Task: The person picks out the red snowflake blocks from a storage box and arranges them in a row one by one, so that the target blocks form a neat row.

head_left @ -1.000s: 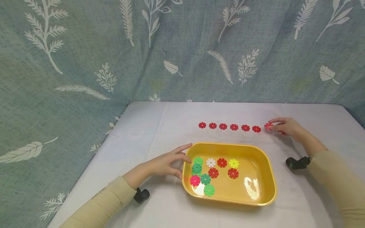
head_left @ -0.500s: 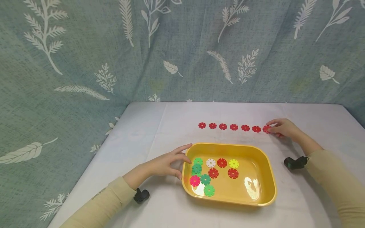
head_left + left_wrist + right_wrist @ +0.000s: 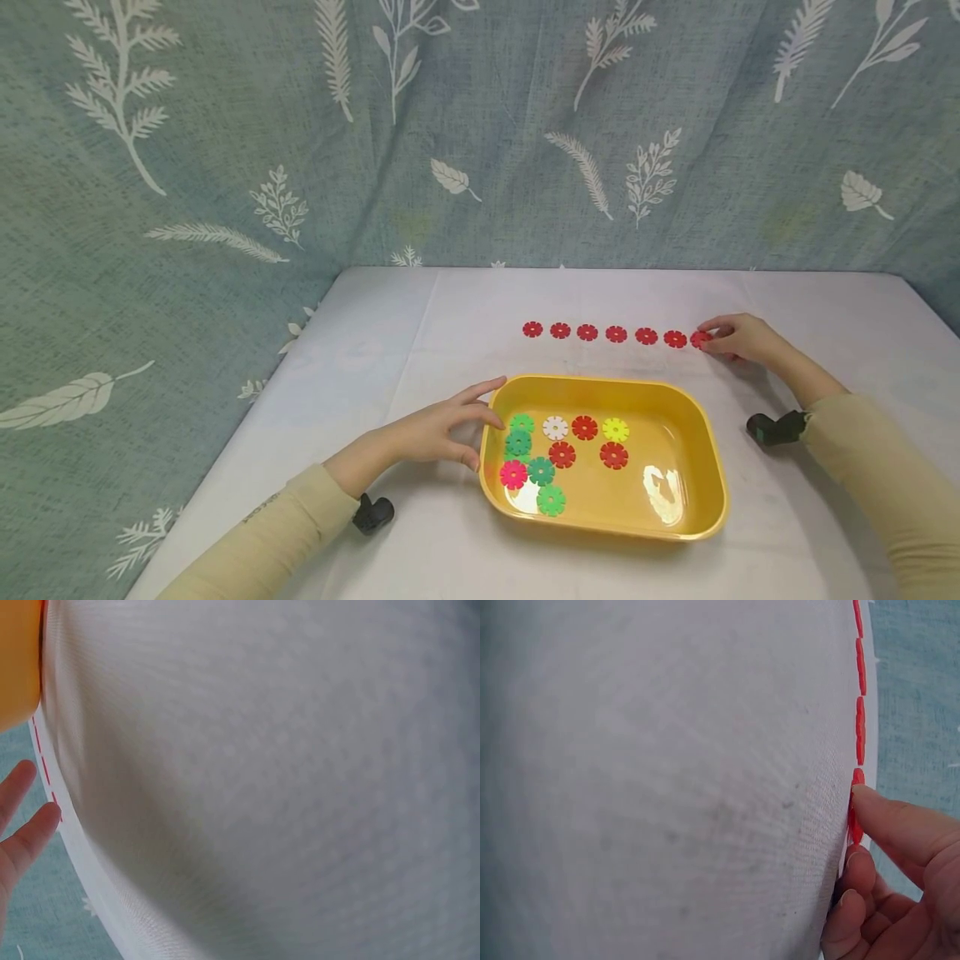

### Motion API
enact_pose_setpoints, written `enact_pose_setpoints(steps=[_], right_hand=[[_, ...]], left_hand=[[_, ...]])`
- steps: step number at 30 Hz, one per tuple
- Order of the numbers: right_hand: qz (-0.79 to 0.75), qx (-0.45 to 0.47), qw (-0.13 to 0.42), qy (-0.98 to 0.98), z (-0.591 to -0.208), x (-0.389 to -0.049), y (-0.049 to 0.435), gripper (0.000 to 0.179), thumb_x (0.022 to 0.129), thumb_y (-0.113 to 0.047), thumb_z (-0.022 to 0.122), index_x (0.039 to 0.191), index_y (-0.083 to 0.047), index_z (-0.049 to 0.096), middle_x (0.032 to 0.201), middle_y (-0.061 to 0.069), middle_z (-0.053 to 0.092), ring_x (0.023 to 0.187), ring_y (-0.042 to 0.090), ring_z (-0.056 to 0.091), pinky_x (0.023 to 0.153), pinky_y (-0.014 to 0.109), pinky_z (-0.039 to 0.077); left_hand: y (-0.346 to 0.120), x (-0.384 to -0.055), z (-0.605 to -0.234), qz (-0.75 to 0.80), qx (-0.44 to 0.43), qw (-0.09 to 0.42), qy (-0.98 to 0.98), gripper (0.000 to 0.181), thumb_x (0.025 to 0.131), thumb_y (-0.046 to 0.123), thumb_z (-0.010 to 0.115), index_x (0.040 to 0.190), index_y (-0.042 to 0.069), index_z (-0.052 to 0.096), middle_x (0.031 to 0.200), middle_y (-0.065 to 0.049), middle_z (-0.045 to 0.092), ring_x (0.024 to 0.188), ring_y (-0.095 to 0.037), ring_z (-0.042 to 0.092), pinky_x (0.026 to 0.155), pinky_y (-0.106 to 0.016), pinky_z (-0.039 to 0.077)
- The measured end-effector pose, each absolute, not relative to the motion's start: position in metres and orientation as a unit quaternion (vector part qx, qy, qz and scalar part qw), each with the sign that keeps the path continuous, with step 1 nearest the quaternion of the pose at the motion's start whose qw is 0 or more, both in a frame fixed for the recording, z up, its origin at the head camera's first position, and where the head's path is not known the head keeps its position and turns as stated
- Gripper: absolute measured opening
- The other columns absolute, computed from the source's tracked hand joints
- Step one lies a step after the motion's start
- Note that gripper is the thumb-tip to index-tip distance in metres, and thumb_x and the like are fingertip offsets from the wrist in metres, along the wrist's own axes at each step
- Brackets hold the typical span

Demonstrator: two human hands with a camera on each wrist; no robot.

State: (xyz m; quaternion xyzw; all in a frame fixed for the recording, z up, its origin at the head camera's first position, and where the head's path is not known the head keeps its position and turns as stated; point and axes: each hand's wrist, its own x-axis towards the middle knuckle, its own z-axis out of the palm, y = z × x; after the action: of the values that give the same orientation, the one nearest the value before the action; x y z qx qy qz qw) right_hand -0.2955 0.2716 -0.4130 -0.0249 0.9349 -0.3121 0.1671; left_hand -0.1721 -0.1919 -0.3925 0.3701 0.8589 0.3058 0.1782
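At the right end of a row of several red interlocking discs (image 3: 616, 334), my right hand (image 3: 750, 337) holds one more red disc (image 3: 699, 339) flat on the white cloth. In the right wrist view, thumb and fingers of the right hand (image 3: 907, 877) touch this notched disc (image 3: 857, 817), in line with the other discs (image 3: 860, 729). My left hand (image 3: 438, 425) rests against the left rim of the yellow tray (image 3: 600, 533), fingers spread. Two left fingers (image 3: 30, 836) extend near the tray's corner (image 3: 19, 667) in the left wrist view.
Inside the tray lie several loose discs, among them a white disc (image 3: 555, 428), a yellow disc (image 3: 615, 430), a pink disc (image 3: 513, 475) and a green disc (image 3: 551, 500). A patterned curtain (image 3: 480, 133) hangs behind the white-covered table (image 3: 420, 550).
My right hand has moved slightly left with the red disc, bringing it close to the end of the row. The left hand and tray stay in place.
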Motion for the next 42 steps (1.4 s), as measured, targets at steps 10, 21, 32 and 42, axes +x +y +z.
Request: enact_pose_setpoints(steps=[10, 21, 32, 42], right_hand=[[-0.3, -0.02, 0.175, 0.937, -0.413, -0.296, 0.271, 0.049, 0.085, -0.024, 0.064, 0.123, 0.003, 0.05, 0.099, 0.018, 0.053, 0.076, 0.021, 0.046, 0.066, 0.021, 0.05], [-0.301, -0.014, 0.174, 0.938, -0.414, -0.296, 0.273, 0.051, 0.084, -0.026, 0.065, 0.124, 0.002, 0.05, 0.107, 0.022, 0.053, 0.08, 0.023, 0.048, 0.077, 0.028, 0.053], [-0.316, 0.01, 0.147, 0.937, -0.408, -0.294, 0.275, 0.05, 0.09, -0.03, 0.055, 0.126, 0.004, 0.044, 0.109, 0.026, 0.05, 0.069, 0.019, 0.05, 0.065, 0.022, 0.052], [-0.379, -0.002, 0.081, 0.922, -0.391, -0.308, 0.285, 0.059, 0.09, -0.05, 0.048, 0.124, -0.002, 0.046, 0.086, 0.015, 0.057, 0.067, 0.024, 0.053, 0.058, 0.027, 0.053]], left_hand=[[-0.192, -0.173, -0.394, 0.303, 0.371, 0.175, 0.86, 0.055, 0.065, 0.045, 0.072, 0.112, 0.019, 0.058, 0.153, 0.004, 0.014, 0.139, -0.022, 0.018, 0.109, -0.047, 0.026], [-0.192, -0.173, -0.394, 0.301, 0.371, 0.176, 0.861, 0.054, 0.066, 0.046, 0.072, 0.112, 0.021, 0.058, 0.153, 0.004, 0.014, 0.139, -0.023, 0.018, 0.108, -0.047, 0.028], [-0.192, -0.173, -0.395, 0.3, 0.374, 0.172, 0.861, 0.055, 0.065, 0.046, 0.072, 0.112, 0.02, 0.058, 0.153, 0.004, 0.013, 0.139, -0.023, 0.018, 0.108, -0.047, 0.027], [-0.193, -0.173, -0.395, 0.303, 0.377, 0.171, 0.858, 0.056, 0.065, 0.046, 0.072, 0.112, 0.019, 0.058, 0.153, 0.004, 0.014, 0.139, -0.022, 0.018, 0.108, -0.046, 0.027]])
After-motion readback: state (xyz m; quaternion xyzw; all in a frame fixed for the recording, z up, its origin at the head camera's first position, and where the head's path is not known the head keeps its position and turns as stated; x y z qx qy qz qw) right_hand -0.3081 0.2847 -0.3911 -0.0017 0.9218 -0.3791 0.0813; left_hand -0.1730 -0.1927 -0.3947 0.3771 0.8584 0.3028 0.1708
